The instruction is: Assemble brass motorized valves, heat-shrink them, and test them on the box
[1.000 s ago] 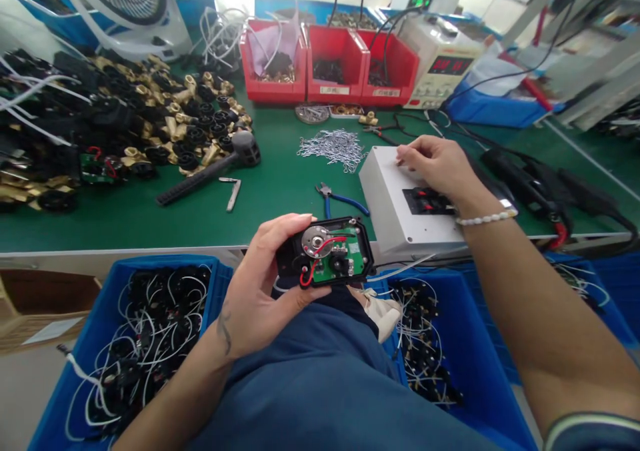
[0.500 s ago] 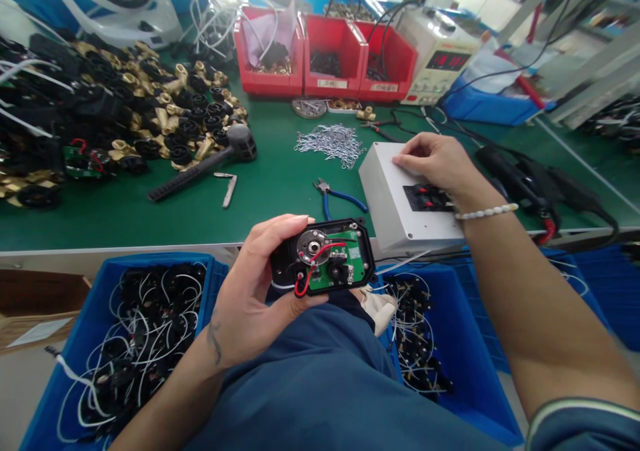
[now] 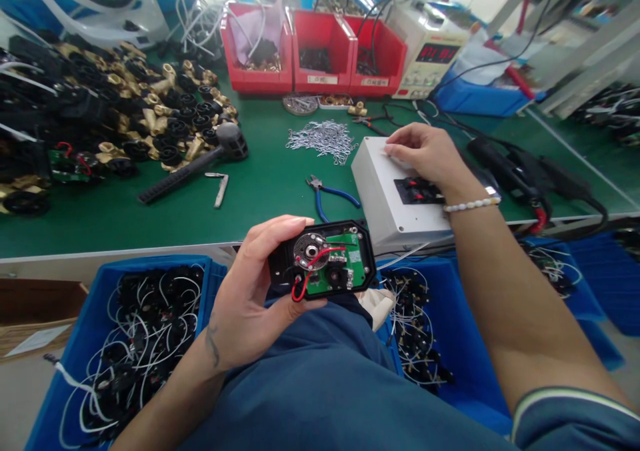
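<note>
My left hand [image 3: 260, 284] grips a black-cased actuator housing [image 3: 327, 261] by its left end, above my lap. Its open face shows a green circuit board, a round metal part and red wires. My right hand [image 3: 425, 154] is at the far top edge of a grey test box [image 3: 373, 164], thumb and fingers pinched together; whatever lies between the fingertips is hidden. Black terminals with red tabs [image 3: 415, 188] on the box's top are partly covered by my right wrist. Blue-handled cutters [image 3: 330, 194] lie open left of the box.
A black mallet [image 3: 195, 168], a pile of metal clips [image 3: 323, 139] and brass-and-black valve parts [image 3: 165, 118] lie on the green bench. Red bins [image 3: 320, 81] and a power supply [image 3: 430, 54] stand behind. Blue crates [image 3: 213, 291] of wired parts flank my lap.
The view has shifted slightly, so the bench items appear a little further left. Both hands keep their places on the housing and the box. The power supply's red display reads differently.
</note>
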Tool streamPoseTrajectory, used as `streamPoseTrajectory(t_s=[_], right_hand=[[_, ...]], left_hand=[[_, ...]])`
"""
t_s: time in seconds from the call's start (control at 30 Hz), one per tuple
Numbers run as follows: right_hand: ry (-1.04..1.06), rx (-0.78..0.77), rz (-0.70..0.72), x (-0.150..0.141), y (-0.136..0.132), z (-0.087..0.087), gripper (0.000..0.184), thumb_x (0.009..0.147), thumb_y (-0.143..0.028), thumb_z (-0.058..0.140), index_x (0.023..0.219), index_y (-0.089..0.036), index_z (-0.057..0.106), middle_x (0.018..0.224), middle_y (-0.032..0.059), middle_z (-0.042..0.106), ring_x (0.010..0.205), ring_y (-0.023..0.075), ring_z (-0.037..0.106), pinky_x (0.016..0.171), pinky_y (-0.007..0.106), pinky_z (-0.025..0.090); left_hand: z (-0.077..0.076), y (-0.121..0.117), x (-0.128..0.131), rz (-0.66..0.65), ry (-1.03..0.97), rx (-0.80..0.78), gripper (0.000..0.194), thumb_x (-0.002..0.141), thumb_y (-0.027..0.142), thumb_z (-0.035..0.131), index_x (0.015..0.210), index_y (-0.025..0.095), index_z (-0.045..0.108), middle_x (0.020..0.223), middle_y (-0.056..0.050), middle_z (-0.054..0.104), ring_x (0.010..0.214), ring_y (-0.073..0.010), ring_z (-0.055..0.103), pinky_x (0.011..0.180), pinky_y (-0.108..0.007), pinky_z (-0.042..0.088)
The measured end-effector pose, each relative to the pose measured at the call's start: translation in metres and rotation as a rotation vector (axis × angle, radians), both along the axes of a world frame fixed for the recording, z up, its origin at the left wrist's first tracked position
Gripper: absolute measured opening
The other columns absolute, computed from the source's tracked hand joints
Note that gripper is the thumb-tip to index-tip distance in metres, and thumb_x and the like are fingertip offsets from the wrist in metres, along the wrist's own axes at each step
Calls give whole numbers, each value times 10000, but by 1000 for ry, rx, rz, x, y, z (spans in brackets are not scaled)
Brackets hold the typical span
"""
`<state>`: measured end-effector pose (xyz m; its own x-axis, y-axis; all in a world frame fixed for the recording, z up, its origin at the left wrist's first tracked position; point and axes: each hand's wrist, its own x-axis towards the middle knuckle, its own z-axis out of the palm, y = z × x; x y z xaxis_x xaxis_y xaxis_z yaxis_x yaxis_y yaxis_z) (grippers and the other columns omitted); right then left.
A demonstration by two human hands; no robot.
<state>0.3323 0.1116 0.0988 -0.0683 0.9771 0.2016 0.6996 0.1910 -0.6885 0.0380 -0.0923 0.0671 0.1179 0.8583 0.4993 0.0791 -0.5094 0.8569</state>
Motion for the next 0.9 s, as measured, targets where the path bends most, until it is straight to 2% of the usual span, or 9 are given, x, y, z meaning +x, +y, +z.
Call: streamPoseTrajectory(t_s=[0.13,0.33,0.47,0.6,0.8,0.9], right_hand=[[-17,12,-12,1,0,0,47,822,-193,735,815,-172,694,810,24,650,714,147,525,740,332,440],[-31,7,-23,2,1,-1,43,823,-201,741,834,-165,720,809,36,672,717,154,548,722,326,448],[-38,3,-30,2,1,-1,35,825,-188,732,854,-169,725,844,47,690,732,159,565,739,327,463],[-37,5,-22,2,1,-1,51,831,-185,723,875,-163,732,861,58,706,737,160,579,738,325,480],[-36,15,-16,3,3,-3,111,809,-199,726,893,-130,748,858,58,716,713,141,569,712,302,471],[-41,32,-10,4,4,-4,118,806,-201,721,886,-122,755,834,49,710,686,132,557,697,297,460]], left_hand=[[0,0,1,-24,-47,3,724,829,256,852,1471,373,538,1387,-53,635,1307,-241,622,1122,-398,557],[2,0,2,-12,-32,16,711,826,253,853,1456,378,550,1382,-59,641,1306,-256,625,1118,-421,564],[4,-2,1,-30,-69,-38,732,813,204,857,1450,403,556,1408,-27,631,1336,-239,602,1154,-393,541],[4,-3,2,-27,-80,-23,746,800,171,863,1447,395,567,1406,-18,641,1335,-221,607,1163,-365,533],[1,2,2,-41,-97,100,780,757,181,904,1451,323,578,1410,30,660,1320,-122,619,1124,-163,510],[1,4,2,-63,-90,133,787,761,129,888,1458,307,567,1439,55,643,1343,-88,595,1128,-122,485]])
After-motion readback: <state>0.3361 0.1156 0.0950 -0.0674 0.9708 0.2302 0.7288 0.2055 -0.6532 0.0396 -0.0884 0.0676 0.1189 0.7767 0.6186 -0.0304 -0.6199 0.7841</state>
